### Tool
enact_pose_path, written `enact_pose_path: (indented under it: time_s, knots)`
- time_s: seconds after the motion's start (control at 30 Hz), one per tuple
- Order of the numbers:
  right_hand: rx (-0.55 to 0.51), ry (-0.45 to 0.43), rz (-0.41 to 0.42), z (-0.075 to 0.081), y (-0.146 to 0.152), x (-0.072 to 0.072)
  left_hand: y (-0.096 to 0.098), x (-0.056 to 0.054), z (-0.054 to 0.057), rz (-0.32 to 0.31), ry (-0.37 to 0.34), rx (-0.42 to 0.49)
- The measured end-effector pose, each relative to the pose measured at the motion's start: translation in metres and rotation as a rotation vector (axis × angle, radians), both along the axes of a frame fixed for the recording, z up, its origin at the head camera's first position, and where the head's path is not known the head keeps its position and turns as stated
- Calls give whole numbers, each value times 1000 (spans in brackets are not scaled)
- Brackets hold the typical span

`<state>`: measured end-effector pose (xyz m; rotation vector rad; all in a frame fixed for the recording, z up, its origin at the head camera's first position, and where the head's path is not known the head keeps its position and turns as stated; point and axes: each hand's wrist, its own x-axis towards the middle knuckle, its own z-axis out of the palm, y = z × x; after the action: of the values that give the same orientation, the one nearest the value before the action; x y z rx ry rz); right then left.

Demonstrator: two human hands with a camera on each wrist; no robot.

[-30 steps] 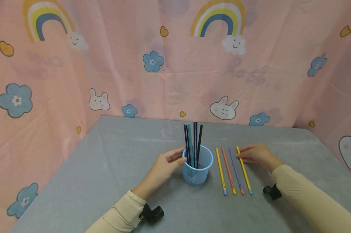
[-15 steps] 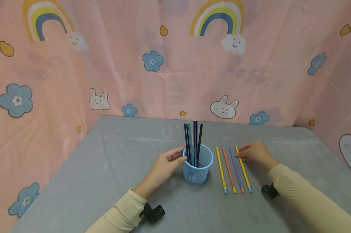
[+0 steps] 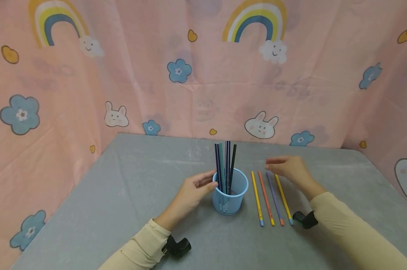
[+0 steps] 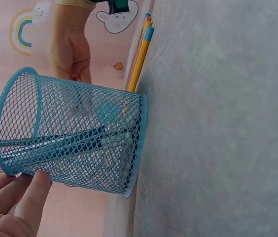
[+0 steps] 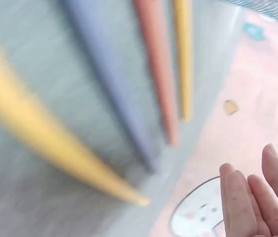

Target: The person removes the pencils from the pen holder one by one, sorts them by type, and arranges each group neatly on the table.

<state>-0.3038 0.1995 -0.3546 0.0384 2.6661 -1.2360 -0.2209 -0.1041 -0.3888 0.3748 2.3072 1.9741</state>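
Note:
My left hand (image 3: 189,195) grips the rim of a light blue mesh pencil cup (image 3: 227,204), thumb and fingers at its left side. Several dark and teal pencils (image 3: 221,161) stand in the cup, leaning left; the left wrist view shows their lower ends through the mesh (image 4: 80,133). Right of the cup lie a yellow pencil (image 3: 256,197), an orange-red pencil (image 3: 266,197), a purple pencil (image 3: 275,198) and another yellow pencil (image 3: 284,198), side by side. Over the far ends of the last two is my right hand (image 3: 291,170), fingers extended and holding nothing.
A grey cloth-covered table (image 3: 122,187) carries everything. Behind it hangs a pink curtain (image 3: 139,56) printed with rainbows, flowers and rabbits. Each forearm has a black wrist camera (image 3: 177,247) near the sleeve end.
My right hand has let go of the right-hand yellow pencil, risen away from the table and shifted slightly left. My left hand and the pencil cup have stayed in place.

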Motion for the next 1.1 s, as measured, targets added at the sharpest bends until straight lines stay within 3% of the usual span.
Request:
enact_pose_path:
  time_s: [0.2, 0.37, 0.73, 1.1]
  knots:
    - [-152, 21, 23, 12, -22, 7, 0, 0, 0, 1, -2, -3]
    - [-211, 50, 65, 19, -38, 12, 0, 1, 0, -1, -6, 0]
    - [-289, 88, 112, 23, -62, 19, 0, -1, -1, -1, -3, 5]
    - [-305, 64, 103, 24, -72, 22, 1, -1, -1, -4, -5, 10]
